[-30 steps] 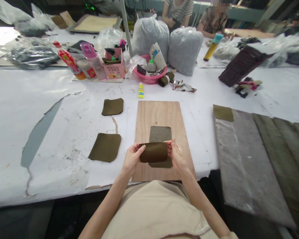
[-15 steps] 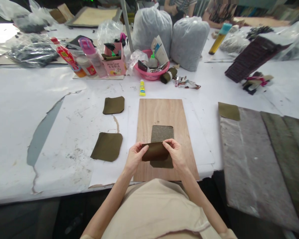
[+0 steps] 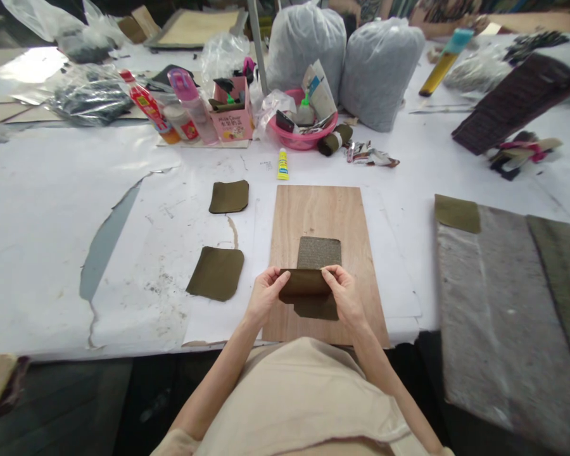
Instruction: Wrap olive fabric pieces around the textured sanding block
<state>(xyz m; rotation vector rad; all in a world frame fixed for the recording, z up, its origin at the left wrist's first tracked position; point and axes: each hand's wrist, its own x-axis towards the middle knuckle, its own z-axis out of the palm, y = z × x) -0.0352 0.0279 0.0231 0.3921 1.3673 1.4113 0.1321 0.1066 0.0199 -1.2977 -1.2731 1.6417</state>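
Between both hands hangs a dark olive fabric piece, its top edge stretched straight. My left hand pinches its left upper corner between thumb and fingers. At the right upper corner my right hand grips the same way. Behind and below it, a grey-brown textured piece lies on the wooden board, partly covered from my view by the held fabric. To the left, two stacks or pieces of olive fabric rest on the white table: a nearer one and a farther one.
A yellow glue tube lies beyond the board. Farther back stand a pink basket, a pink box, bottles and two stuffed plastic bags. On the right, a grey sheet with an olive piece overhangs the table edge.
The view has shifted, so the table's things appear farther right. Both hands still hold the fabric by its upper corners, with barely any movement over the board.
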